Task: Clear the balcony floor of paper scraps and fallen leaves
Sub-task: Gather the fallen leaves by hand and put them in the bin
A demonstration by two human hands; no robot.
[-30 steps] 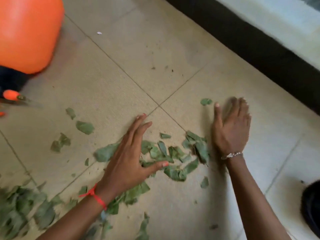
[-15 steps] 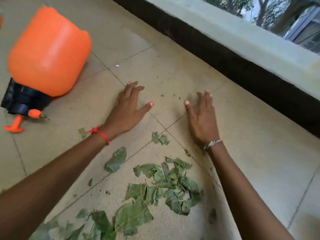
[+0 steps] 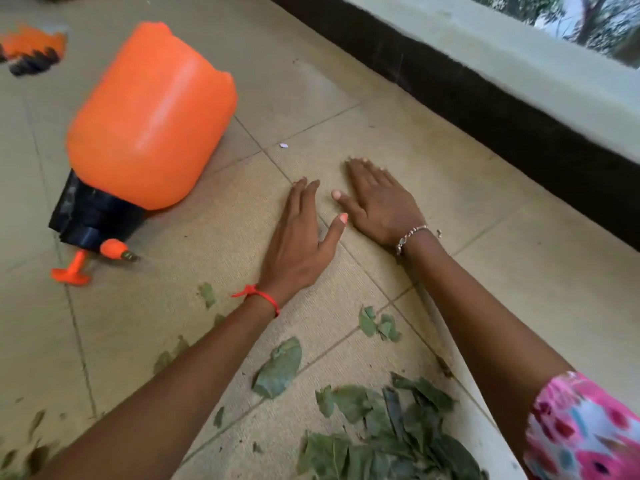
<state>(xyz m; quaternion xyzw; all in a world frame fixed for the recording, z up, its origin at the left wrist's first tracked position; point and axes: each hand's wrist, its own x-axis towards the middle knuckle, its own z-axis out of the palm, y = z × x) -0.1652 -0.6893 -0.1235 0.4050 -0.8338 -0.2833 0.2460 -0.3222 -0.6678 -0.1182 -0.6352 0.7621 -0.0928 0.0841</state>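
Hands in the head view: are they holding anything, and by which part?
Nothing is held. The left hand and right hand lie flat on the floor, fingers straight; the leaves lie nearer the person.

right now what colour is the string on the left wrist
Red: a thin knotted string around the left wrist, clearest in the head view.

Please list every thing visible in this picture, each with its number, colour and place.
jug: one, orange with black neck, on its side, left.
paper scrap: one, white, floor beside the jug.
leaves: many, green, piled at bottom, some scattered.
ledge: one, pale over black, upper right.
string: one, red, left wrist.
bracelet: one, silver, right wrist.
sleeve: one, pink patterned, right arm.
left hand: one, flat on floor, centre.
right hand: one, flat on floor, beside it.
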